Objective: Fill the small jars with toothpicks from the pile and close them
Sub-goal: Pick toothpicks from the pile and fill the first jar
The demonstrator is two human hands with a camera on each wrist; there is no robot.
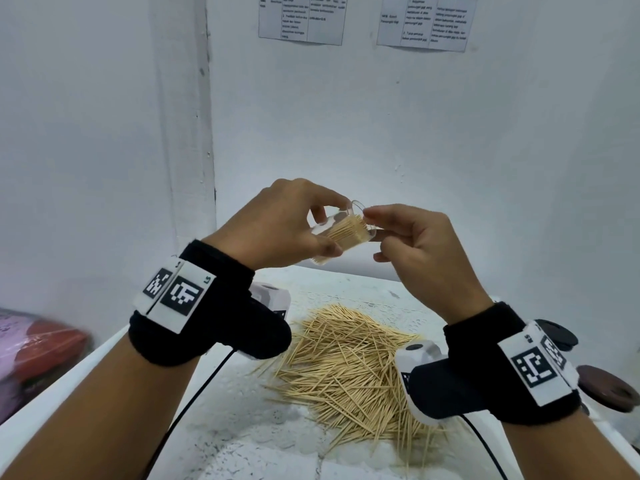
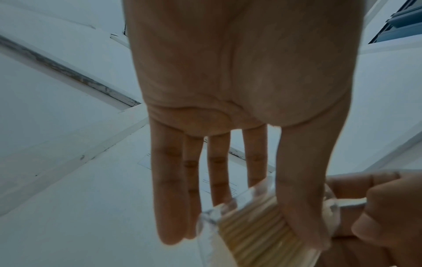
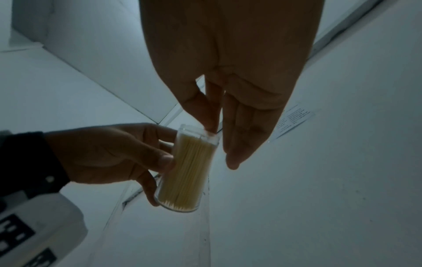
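Black wristbands (image 1: 207,306), white marker tags (image 1: 175,292), wrist cameras (image 1: 420,372), black cables (image 1: 194,400).

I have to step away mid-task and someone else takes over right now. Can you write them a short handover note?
Left hand: grips the clear jar, tilted in the air above the table, packed with toothpicks.
Right hand: fingertips pinched at the jar's open mouth; what they hold is unclear.
Pile of toothpicks: still large, lying loose on the table below the hands.
Dark round lids: at the right edge of the table.
Done: this jar looks full.
Left: put a lid on it. No other jars in view.
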